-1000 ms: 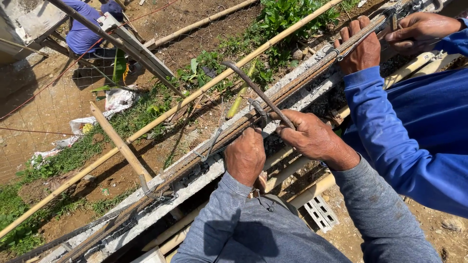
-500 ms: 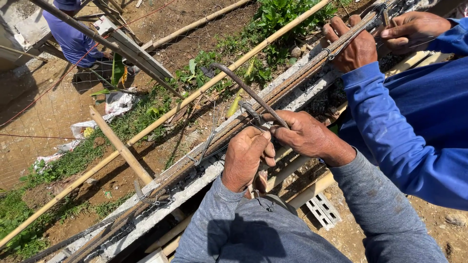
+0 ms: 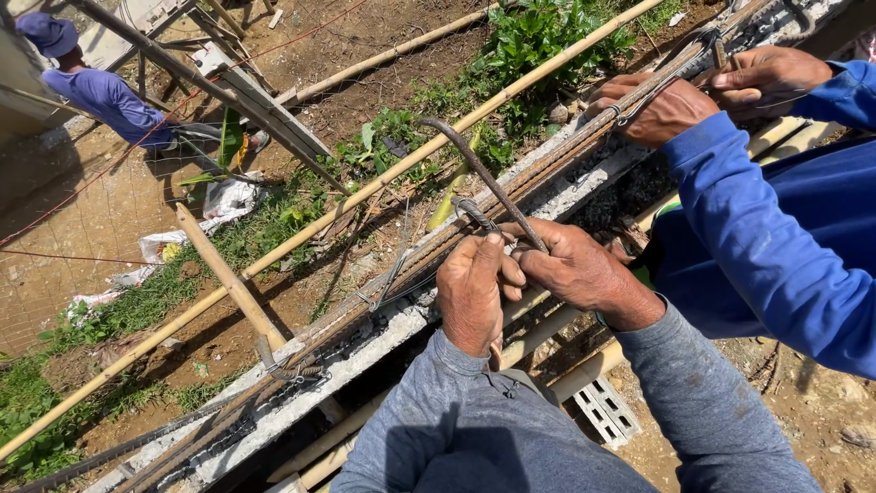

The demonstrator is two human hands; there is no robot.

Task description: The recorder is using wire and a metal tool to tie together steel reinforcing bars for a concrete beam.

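Rusty steel is what I am working on: a bent rebar hook tool (image 3: 484, 178) is rising from my right hand (image 3: 575, 269) up and to the left, its curved end arching over the bundle of long reinforcing bars (image 3: 547, 173) that is running diagonally along the top of a grey concrete wall (image 3: 365, 351). I am closing my right hand around the lower end of that tool, fingers wrapped tight. My left hand (image 3: 473, 292) is sitting just beside it, touching it, fingers curled down onto the bars and pinching thin tie wire (image 3: 474, 215) where it is looping around the bundle; I cannot tell exactly how much wire I am holding. Another twist of wire (image 3: 290, 370) is already sitting on the bars further down to the left.

Up the bars to the right, another person in a blue sleeve (image 3: 766, 246) is gripping the same bundle with both hands (image 3: 662, 108). Beyond the wall, a long bamboo pole (image 3: 301, 242) is lying parallel to it, a shorter wooden piece (image 3: 228, 278) is leaning against it, and green plants (image 3: 538, 36) are growing on the bare soil below. Far below at the top left, a person in a blue shirt and cap (image 3: 96, 91) is crouching near scraps of white plastic (image 3: 228, 196).
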